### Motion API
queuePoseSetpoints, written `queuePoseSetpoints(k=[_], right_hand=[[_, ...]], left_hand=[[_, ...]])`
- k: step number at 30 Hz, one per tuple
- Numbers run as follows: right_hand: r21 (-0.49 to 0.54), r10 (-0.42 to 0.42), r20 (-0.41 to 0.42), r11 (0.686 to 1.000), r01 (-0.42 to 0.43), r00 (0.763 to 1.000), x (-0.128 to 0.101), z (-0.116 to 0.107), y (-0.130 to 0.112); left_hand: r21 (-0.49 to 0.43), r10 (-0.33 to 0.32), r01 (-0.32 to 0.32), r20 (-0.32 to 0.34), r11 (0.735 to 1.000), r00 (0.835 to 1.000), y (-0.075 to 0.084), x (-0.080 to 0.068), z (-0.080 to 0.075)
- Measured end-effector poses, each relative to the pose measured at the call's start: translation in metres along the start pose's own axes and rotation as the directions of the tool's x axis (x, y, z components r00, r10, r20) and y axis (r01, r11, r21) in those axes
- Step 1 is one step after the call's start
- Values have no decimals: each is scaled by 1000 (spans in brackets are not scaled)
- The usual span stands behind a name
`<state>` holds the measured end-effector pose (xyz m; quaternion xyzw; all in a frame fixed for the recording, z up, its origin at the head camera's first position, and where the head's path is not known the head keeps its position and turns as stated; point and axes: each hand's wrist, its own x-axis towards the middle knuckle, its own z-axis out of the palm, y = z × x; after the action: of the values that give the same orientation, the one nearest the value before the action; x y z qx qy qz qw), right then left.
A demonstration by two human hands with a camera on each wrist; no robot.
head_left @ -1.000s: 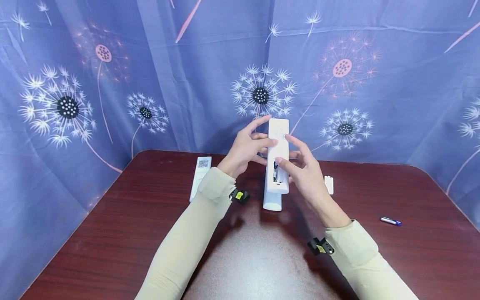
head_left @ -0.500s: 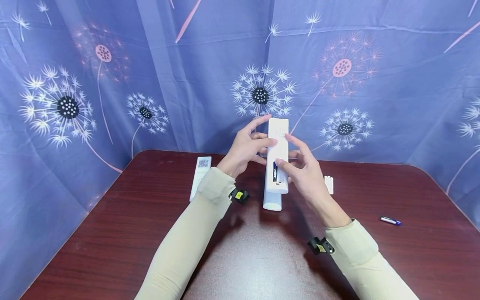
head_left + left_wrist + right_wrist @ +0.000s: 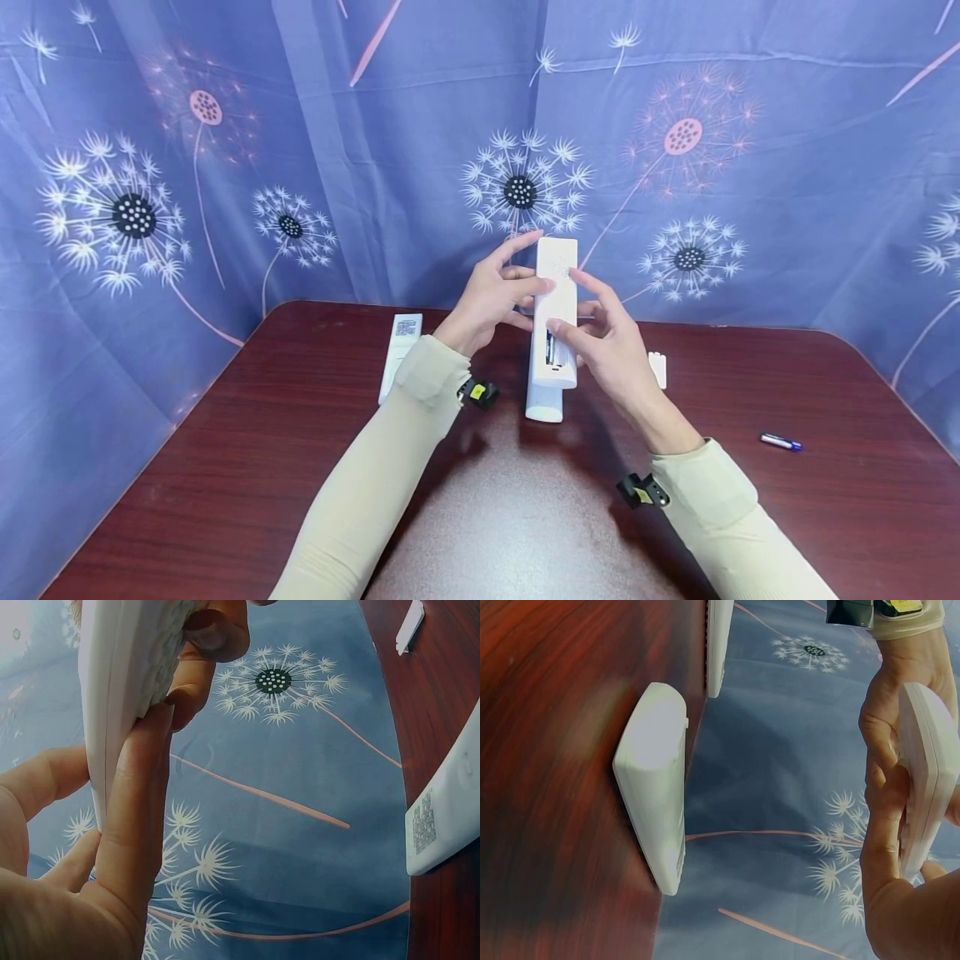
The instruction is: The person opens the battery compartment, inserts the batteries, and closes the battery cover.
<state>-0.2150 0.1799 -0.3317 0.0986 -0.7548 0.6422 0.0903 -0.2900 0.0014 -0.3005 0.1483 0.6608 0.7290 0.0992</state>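
Both hands hold a white remote control in the air, its back facing the head camera. In its uncovered battery compartment lies a battery, partly hidden. My left hand grips the upper left side, thumb on the back and fingers behind. My right hand holds the right side, thumb pressing at the upper end of the compartment. In the left wrist view the held remote appears edge-on, with fingers on its button side. A second white remote lies below, partly covered by the held one.
Left of the hands lies another white remote with a printed code, partly behind the left sleeve. A small white battery cover lies beyond the right hand. A loose battery is farther right on the dark red table. Behind hangs a blue curtain.
My right thumb has shifted slightly left at the top of the battery compartment, and the blue part of the battery there shows less. Both hands otherwise keep their grip on the remote control.
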Motion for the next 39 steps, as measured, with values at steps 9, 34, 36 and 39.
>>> queuePoseSetpoints(k=[9,34,36,39], right_hand=[[6,11,20,1000,-11,1000,0,-2,-1],[42,13,64,999,-16,998,-2,-13,-7],[43,7,67,999,-10,998,-2,-15,-6],[52,-4,71,999,0,997,-3,-19,-4]], left_hand=[[-1,-15,15,-1,1000,1000,1,-1,0],[-22,2,-2,18,1000,1000,1,-2,0],[-27,2,-2,18,1000,1000,1,-2,0],[-37,0,0,16,999,1000,1,-1,0]])
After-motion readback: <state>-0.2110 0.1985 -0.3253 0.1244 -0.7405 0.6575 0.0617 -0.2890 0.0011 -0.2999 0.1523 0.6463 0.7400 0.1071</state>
